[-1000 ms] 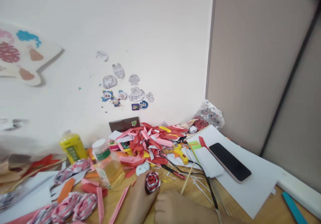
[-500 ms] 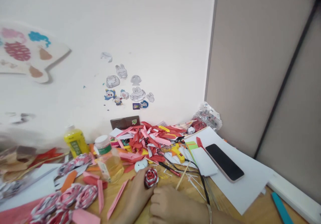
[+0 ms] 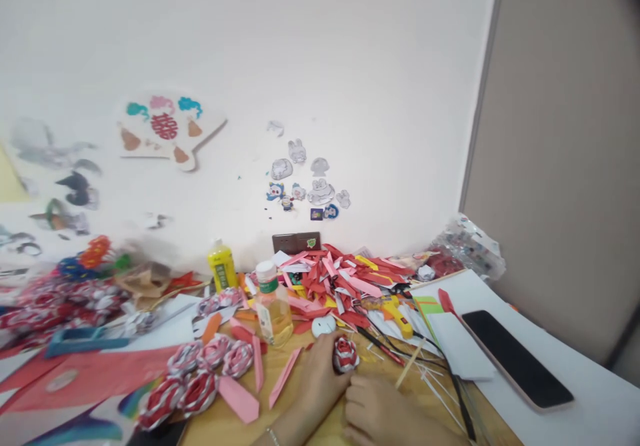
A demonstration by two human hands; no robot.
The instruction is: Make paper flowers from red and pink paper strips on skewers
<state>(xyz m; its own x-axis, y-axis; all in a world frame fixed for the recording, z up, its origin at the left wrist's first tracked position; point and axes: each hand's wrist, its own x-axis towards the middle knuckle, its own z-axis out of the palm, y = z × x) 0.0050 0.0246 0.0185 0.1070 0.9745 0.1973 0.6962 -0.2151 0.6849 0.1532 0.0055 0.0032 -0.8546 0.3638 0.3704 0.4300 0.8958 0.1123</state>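
Observation:
A red and white folded-paper rosette (image 3: pixel 346 355) is held upright in my left hand (image 3: pixel 323 374), its fingers wrapped round the back and side of it. My right hand (image 3: pixel 373 406) is curled close beside, just below the rosette; what its fingers pinch, if anything, is hidden. To the left lie several finished-looking rosettes (image 3: pixel 199 393) in pink, red and white. Loose pink paper strips (image 3: pixel 285 377) rest on the wooden table (image 3: pixel 295 419) near my left forearm. A white earbud case (image 3: pixel 323 326) sits just behind my left hand.
Behind my hands are a heap of folded strips (image 3: pixel 340 279), a bottle of amber liquid (image 3: pixel 274 309), a yellow bottle (image 3: pixel 223 267) and a yellow glue gun (image 3: pixel 399 317) with a black cord. A phone (image 3: pixel 517 359) lies on white paper at right.
The view has turned left, so things appear further right and more rosettes show at left. The rosette remains in my left hand, tilted slightly differently.

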